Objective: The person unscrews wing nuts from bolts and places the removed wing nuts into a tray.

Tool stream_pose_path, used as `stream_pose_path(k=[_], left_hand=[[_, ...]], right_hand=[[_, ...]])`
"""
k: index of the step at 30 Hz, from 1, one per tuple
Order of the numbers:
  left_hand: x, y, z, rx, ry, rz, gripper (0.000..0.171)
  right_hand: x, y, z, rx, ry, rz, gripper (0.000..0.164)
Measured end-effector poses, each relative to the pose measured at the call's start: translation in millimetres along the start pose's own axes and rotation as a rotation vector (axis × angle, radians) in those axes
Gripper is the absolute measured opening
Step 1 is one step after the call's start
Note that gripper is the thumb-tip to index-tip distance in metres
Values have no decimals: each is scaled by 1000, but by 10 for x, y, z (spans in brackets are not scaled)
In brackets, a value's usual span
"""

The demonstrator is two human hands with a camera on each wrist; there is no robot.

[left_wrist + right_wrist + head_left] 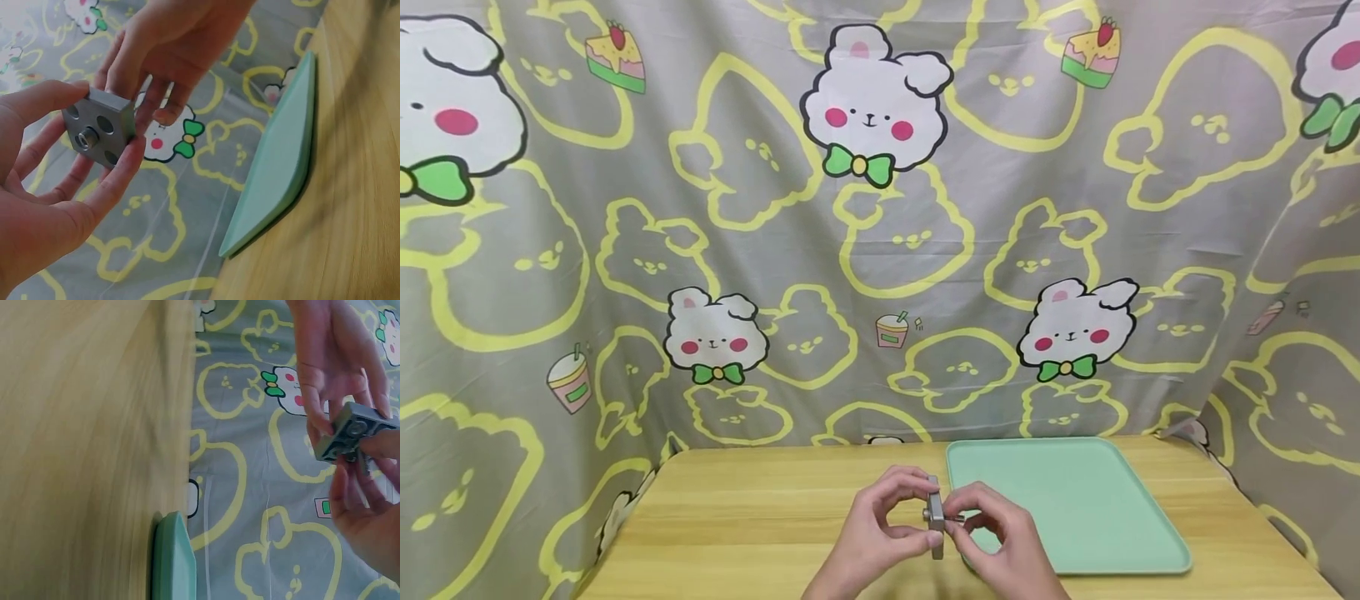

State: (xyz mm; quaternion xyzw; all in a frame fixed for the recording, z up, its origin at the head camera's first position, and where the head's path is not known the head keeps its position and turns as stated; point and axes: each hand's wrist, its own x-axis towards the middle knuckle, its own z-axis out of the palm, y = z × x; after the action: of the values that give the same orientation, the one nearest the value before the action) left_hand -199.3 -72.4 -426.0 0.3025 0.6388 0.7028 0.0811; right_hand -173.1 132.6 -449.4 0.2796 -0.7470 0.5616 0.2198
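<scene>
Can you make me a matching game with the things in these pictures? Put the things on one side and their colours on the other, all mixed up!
Things:
1. metal block
2. tray
3. table
4. bow tie on the top bunny

Colours:
a. mint green
b. light wood yellow
c. grey
d. bright green with a yellow middle

Pairs: 1-c, 2-a, 3-b, 4-d
</scene>
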Motion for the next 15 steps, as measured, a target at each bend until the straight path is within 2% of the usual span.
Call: stream_pose_path(k=[2, 4, 7, 8, 11, 13, 15], left_hand=[[3, 7, -6, -14, -1, 3, 41], [0, 14, -14, -33, 1, -4, 42], [-6, 26, -26, -61, 5, -16, 44], [-7, 29, -29, -67, 7, -24, 44], [-10, 40, -32, -75, 7, -21, 45], [-10, 41, -33, -73, 6, -22, 45], [-9, 43, -31, -65, 11, -21, 45]], right_hand=[[0, 31, 14, -82, 31, -191, 28], [9, 59, 32, -149, 59, -368, 21], [40, 78, 57, -208, 89, -559, 4], [49, 81, 62, -218, 95, -597, 7], [65, 80, 69, -232, 106, -644, 13], [56, 73, 67, -228, 106, -615, 10], [37, 57, 60, -203, 96, -553, 5]])
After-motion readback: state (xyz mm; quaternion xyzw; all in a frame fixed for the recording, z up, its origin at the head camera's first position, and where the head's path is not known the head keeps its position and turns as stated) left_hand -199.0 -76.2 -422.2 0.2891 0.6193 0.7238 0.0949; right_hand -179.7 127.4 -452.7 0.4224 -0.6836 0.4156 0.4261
